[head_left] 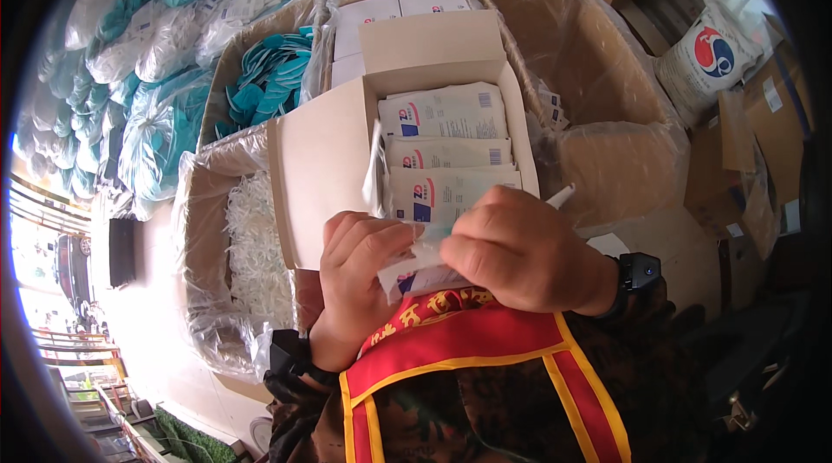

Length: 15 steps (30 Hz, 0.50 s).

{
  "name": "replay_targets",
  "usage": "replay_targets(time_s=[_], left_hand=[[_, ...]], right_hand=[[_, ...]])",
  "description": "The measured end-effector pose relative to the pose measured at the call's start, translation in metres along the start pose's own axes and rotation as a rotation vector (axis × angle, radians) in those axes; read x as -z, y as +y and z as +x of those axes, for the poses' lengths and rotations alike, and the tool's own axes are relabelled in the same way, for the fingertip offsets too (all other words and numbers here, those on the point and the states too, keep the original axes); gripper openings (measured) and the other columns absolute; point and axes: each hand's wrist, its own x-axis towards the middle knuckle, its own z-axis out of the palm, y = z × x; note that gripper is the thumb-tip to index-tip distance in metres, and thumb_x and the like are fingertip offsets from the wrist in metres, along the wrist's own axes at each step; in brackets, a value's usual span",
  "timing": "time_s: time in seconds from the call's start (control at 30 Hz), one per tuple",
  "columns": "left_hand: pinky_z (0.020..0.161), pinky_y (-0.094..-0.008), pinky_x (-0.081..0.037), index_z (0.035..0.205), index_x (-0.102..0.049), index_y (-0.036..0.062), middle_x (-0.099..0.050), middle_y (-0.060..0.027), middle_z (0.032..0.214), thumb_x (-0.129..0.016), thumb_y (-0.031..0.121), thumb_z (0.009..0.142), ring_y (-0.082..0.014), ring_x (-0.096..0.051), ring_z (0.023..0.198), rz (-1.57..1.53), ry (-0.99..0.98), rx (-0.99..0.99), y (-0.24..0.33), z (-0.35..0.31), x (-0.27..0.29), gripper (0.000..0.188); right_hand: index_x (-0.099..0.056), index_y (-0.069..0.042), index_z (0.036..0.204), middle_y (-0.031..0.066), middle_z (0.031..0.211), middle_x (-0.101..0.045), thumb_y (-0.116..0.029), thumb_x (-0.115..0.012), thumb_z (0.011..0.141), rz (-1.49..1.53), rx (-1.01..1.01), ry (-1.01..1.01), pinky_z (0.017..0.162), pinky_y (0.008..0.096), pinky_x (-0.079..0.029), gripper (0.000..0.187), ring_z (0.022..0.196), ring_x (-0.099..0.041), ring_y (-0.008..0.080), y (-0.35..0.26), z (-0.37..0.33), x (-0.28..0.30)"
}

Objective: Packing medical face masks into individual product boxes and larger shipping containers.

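My left hand [360,268] is closed, its fingers pinching a white printed packet [400,278] with a see-through part near the top. My right hand [511,246] is curled in a fist, its thumb and forefinger on the packet's other side. Past the right knuckles pokes the tip of a thin white object [562,196], its kind hidden. Above the left fingers a thin white edge [374,170] stands up, perhaps another packet. Just beyond my hands is an open carton [526,129] holding rows of white printed packets [442,112], its flaps folded out.
To the left, a lined box [195,238] holds thin whitish strips; behind it lie teal pieces [276,73]. White cartons [364,17] stand at the back. On the right is a brown lined box [598,47] with some packets. Filled bags [156,56] pile up far left; a white sack [706,56] stands far right.
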Motion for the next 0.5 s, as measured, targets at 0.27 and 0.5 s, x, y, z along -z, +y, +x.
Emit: replay_targets(time_s=[0.27, 0.5], left_hand=[[0.078, -0.0358, -0.052, 0.093, -0.066, -0.0021, -0.068, -0.0164, 0.098, -0.075, 0.009, 0.07, -0.0297, -0.066, 0.088, -0.034, 0.022, 0.084, 0.001, -0.013, 0.012, 0.027], [0.095, -0.0358, -0.049, 0.116, -0.06, -0.0073, -0.06, -0.0227, 0.128, -0.081, 0.007, 0.074, -0.0353, -0.063, 0.111, -0.178, -0.216, 0.344, 0.001, -0.008, 0.014, 0.049]], right_hand=[[-0.061, -0.005, 0.113, 0.0107, 0.102, -0.06, -0.013, -0.077, 0.073, -0.142, -0.132, 0.04, 0.082, 0.0404, -0.05, 0.044, 0.091, -0.061, 0.0294, 0.007, -0.002, 0.01], [-0.066, -0.007, 0.094, 0.0059, 0.08, -0.062, -0.002, -0.078, 0.069, -0.197, -0.297, 0.075, 0.067, 0.038, -0.049, 0.028, 0.077, -0.061, 0.0267, 0.024, -0.034, 0.024]])
